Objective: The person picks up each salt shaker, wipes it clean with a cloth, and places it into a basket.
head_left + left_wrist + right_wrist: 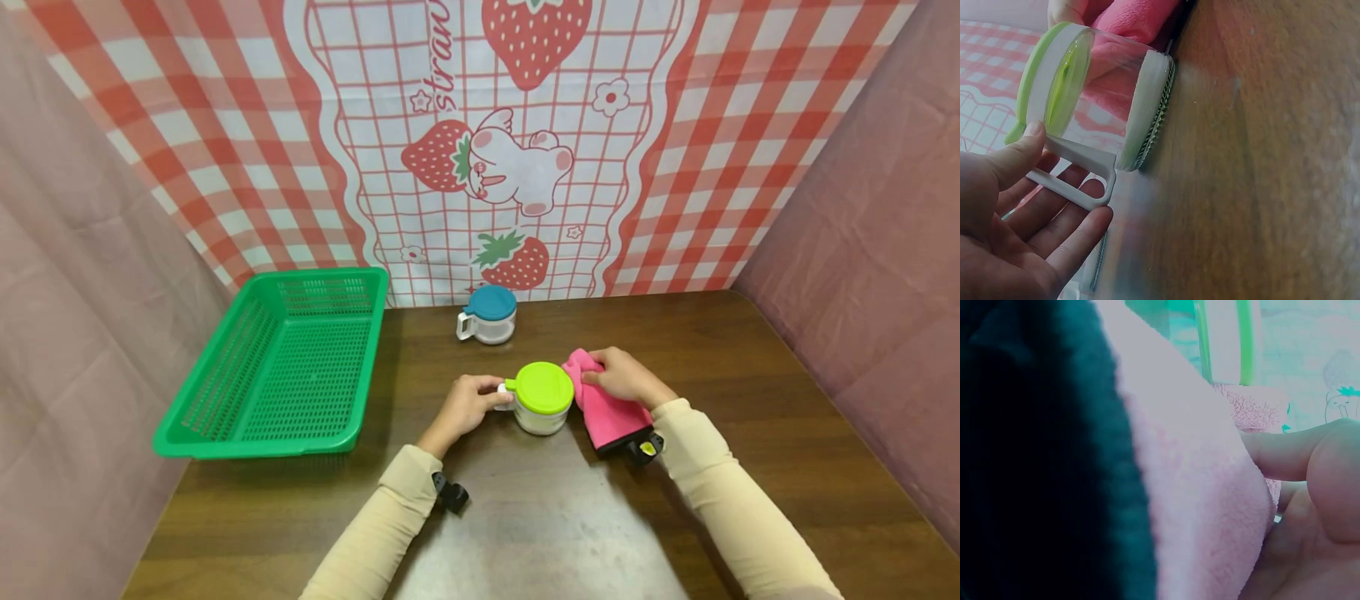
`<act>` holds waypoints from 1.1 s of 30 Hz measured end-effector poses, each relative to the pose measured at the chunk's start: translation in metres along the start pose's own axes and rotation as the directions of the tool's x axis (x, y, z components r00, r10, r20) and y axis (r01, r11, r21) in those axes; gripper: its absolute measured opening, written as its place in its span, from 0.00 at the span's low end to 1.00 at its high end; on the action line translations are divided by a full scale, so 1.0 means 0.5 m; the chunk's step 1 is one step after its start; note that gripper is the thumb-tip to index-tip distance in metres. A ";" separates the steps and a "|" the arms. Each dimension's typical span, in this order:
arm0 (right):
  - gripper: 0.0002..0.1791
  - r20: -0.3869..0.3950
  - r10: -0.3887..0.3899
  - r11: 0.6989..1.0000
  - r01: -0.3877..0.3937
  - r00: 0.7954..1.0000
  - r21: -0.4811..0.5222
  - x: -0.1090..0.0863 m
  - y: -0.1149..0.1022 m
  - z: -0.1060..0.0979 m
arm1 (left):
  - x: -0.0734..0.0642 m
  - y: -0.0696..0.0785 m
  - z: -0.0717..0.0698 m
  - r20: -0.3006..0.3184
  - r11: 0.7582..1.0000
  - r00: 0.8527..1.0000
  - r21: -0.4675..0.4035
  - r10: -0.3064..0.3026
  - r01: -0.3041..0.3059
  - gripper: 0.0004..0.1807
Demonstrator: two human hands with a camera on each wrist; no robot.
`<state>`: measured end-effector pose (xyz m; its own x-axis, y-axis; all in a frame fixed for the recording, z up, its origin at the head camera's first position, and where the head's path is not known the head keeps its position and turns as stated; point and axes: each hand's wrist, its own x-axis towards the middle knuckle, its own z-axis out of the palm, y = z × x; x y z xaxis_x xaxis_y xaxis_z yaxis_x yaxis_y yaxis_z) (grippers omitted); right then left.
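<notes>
A clear jar (542,421) with a lime-green lid (544,387) and a white handle (1075,172) stands upright on the table; something whitish shows at its base. My left hand (462,412) pinches the handle, thumb on its upper end by the lid and fingers behind it. My right hand (624,377) grips a pink cloth (611,412) with a dark edge and holds it against the jar's right side. In the right wrist view the cloth (1191,487) fills much of the picture and hides some fingers.
Behind stands a second clear jar (495,332) with a blue lid and white handle, near the strawberry-print backdrop (465,250). A green perforated basket (365,367) sits at the left of the wooden table (510,517). Pink curtains (862,208) hang on both sides.
</notes>
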<state>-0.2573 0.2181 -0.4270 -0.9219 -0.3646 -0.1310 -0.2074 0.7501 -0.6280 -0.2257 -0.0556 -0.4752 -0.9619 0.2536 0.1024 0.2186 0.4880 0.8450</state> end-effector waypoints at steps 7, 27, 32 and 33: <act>0.14 -0.045 -0.014 0.999 0.012 0.999 -0.049 -0.008 -0.005 0.002 | 0.002 0.000 -0.005 -0.013 1.000 1.000 -0.004 -0.013 0.013 0.13; 0.23 -0.233 -0.123 0.974 0.072 0.965 -0.217 -0.052 -0.012 0.011 | -0.003 0.000 -0.021 0.006 1.000 1.000 0.011 -0.013 0.012 0.15; 0.22 -0.256 -0.120 0.969 0.057 0.959 -0.241 -0.077 -0.001 0.011 | -0.009 0.003 -0.013 0.018 1.000 1.000 -0.013 -0.005 0.005 0.16; 0.21 -0.262 -0.119 0.968 0.053 0.958 -0.245 -0.082 0.001 0.011 | -0.010 0.004 -0.011 0.018 1.000 1.000 -0.018 -0.004 0.004 0.16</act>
<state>-0.2179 0.2303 -0.4262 -0.9440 -0.2935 0.1507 -0.3299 0.8418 -0.4273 -0.2213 -0.0605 -0.4710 -0.9597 0.2664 0.0898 0.2116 0.4741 0.8547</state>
